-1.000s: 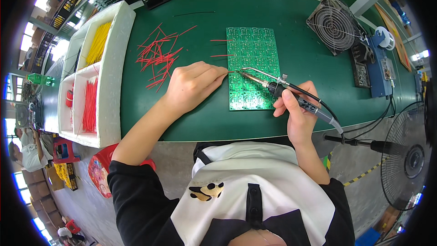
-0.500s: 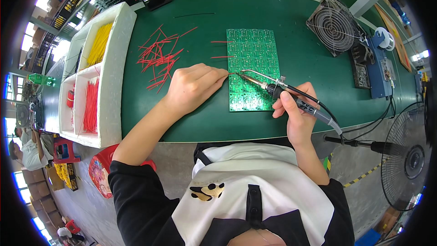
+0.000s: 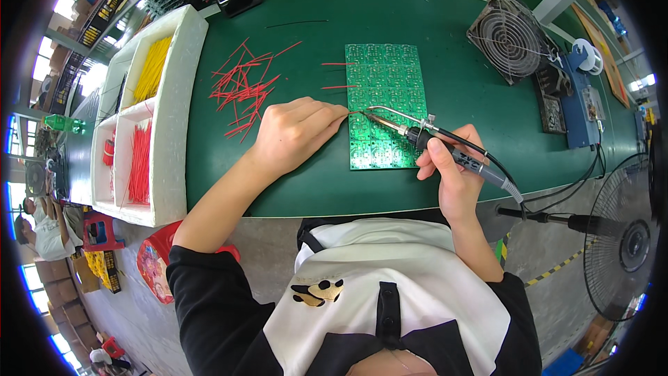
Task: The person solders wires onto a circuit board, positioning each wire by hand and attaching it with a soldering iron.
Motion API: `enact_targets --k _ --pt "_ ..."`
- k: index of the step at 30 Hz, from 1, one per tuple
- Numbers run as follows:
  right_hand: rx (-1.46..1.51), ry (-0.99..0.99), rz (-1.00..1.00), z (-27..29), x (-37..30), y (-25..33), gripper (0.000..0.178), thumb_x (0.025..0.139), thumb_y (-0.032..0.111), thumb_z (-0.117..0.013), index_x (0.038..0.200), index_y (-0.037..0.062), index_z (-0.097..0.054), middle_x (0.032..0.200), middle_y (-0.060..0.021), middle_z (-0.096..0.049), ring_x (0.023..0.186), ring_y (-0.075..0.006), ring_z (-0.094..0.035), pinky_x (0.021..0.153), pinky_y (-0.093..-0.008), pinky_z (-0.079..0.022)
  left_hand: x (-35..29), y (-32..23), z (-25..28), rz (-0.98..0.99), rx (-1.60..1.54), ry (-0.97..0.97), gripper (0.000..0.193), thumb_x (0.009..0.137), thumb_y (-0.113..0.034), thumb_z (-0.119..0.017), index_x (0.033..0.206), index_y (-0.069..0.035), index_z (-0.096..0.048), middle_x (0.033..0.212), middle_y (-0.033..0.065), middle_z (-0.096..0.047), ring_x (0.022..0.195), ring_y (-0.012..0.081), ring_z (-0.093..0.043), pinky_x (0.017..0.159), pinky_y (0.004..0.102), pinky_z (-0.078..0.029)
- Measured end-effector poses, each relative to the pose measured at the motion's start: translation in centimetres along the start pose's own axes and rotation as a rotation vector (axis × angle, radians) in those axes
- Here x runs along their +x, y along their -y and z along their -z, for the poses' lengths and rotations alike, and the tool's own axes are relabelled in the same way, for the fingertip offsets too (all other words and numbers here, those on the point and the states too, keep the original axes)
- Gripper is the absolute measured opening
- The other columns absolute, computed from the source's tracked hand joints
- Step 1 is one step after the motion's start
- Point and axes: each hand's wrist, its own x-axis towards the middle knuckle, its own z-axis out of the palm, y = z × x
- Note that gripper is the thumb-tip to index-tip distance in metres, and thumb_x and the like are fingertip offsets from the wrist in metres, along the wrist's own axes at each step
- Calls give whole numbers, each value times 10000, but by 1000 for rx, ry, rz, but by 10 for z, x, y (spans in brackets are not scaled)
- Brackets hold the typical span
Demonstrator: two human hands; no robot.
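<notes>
So, both of my hands are busy at the circuit board panel (image 3: 386,76), a green sheet of small repeated boards lying flat on the green counter (image 3: 299,191) in front of me. My left hand (image 3: 296,132) is palm down just left of it, fingers bunched and thumb tucked out of sight, fingertips pinched on a thin wire (image 3: 354,112) that reaches onto the board's left edge. Most of that wire is hidden, so I can't tell how long it is.

My right hand (image 3: 456,170) is wrapped around the soldering iron (image 3: 419,138) like a fat pen, closed on the grip, with the iron slanting down to the left and its tip right by the wire's end. A thin metal tube (image 3: 396,111) runs along the top of it and ends near the tip too.

Further up the same edge, two red wires (image 3: 339,87) stick out to the left, ends over the panel. Beyond my left hand there's a messy pile of loose red wires (image 3: 243,90), plus one lone black wire (image 3: 298,24) farther back. Over on the left, a white foam box (image 3: 179,108) has yellow wires (image 3: 153,69) and more red ones in separate compartments. Off to the right sits a square metal-grilled fan (image 3: 511,42).
</notes>
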Motion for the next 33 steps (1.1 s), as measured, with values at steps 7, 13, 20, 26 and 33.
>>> enact_targets --k 7,13,20,26,33 --pt "45 -3 33 3 0 -2 173 849 107 -628 845 19 -478 653 -116 -602 510 -131 -578 472 -227 -474 -1 0 1 5 -4 21 151 687 28 -679 823 -30 -648 734 50 -636 602 187 -610 501 282 -488" --pt "19 -23 49 0 0 -3 178 851 122 -620 845 23 -473 642 -118 -598 478 -131 -554 463 -223 -456 -1 1 0 12 9 17 149 690 26 -680 825 -27 -648 733 53 -636 597 190 -606 503 284 -487" --pt "3 -68 60 1 0 -2 166 854 124 -604 844 30 -467 637 -118 -593 454 -130 -530 453 -216 -436 9 -6 16 83 37 8 125 695 -17 -699 805 -36 -642 736 59 -630 629 209 -605 528 293 -490" --pt "99 -109 91 5 -1 -5 160 854 104 -611 852 15 -479 641 -122 -593 467 -130 -541 469 -220 -443 -1 17 68 536 348 37 129 734 -110 -688 815 -40 -617 789 64 -606 727 232 -584 657 325 -472" --pt "97 -66 99 6 -4 -1 164 853 105 -618 852 15 -480 649 -115 -595 479 -126 -549 479 -218 -446 -28 27 64 609 431 182 129 763 -165 -660 780 -65 -579 794 44 -561 777 228 -544 667 348 -455"
